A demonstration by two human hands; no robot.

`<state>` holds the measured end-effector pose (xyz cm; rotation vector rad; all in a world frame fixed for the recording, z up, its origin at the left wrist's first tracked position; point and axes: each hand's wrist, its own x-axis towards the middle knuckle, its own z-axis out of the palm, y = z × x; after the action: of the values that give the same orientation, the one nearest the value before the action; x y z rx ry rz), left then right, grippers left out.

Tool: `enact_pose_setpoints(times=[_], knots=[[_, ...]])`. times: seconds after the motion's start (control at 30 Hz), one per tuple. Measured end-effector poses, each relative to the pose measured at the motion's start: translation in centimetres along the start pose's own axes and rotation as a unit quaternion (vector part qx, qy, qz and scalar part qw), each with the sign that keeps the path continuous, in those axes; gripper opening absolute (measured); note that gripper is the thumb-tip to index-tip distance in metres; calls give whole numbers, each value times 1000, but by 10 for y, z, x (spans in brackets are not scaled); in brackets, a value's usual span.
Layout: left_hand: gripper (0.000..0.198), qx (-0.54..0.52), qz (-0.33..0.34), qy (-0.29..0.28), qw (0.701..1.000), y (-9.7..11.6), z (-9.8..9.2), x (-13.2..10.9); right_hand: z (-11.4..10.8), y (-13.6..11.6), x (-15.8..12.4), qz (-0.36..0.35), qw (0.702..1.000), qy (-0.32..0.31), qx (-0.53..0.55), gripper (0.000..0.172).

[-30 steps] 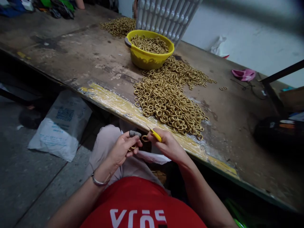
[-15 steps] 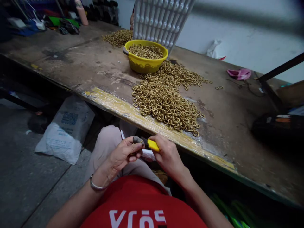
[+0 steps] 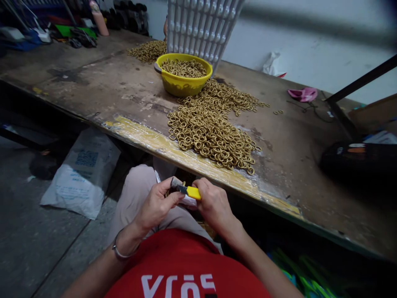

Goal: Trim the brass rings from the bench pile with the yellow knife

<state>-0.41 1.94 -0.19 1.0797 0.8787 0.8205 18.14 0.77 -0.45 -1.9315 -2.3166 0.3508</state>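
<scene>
My right hand (image 3: 214,200) is closed around the yellow handle of a knife (image 3: 194,193), its short dark blade pointing left. The blade reaches my left hand (image 3: 158,203), which is closed with thumb and fingers pinched together, a dark wrap on its index finger. Bits of a gold-coloured ring (image 3: 184,183) show at those fingers, mostly hidden. Both hands are over my lap, just short of the table edge. Beyond them a large pile of gold-coloured rings (image 3: 214,132) lies on the table (image 3: 102,82). A yellow basin (image 3: 182,85) full of similar rings stands behind it.
Behind the basin a ribbed translucent sheet (image 3: 201,29) stands upright, partly hiding another person's arm and a second ring pile (image 3: 147,51). A pink cloth (image 3: 303,94) and a black bag (image 3: 356,165) are on the right. On the floor at left lies a white sack (image 3: 82,174).
The knife has turned and shifted slightly left, so its blade now shows against my left fingers. My left hand has rolled a little. The whole view has shifted slightly.
</scene>
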Motion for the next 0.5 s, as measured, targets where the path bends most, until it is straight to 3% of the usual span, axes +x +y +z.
enact_pose_setpoints(times=[0.1,0.2,0.33,0.5], knots=[[12,48,42,-43,997,17,1,-9,0,20,13,107,992,5,-63,22],[21,-30,-2,-67,997,17,3,-8,-1,36,28,107,990,72,-61,28],[34,-197,-71,18,978,-7,5,8,-1,39,53,73,986,137,-62,27],[25,-253,-109,48,960,-23,-3,21,1,41,83,107,981,104,-125,21]])
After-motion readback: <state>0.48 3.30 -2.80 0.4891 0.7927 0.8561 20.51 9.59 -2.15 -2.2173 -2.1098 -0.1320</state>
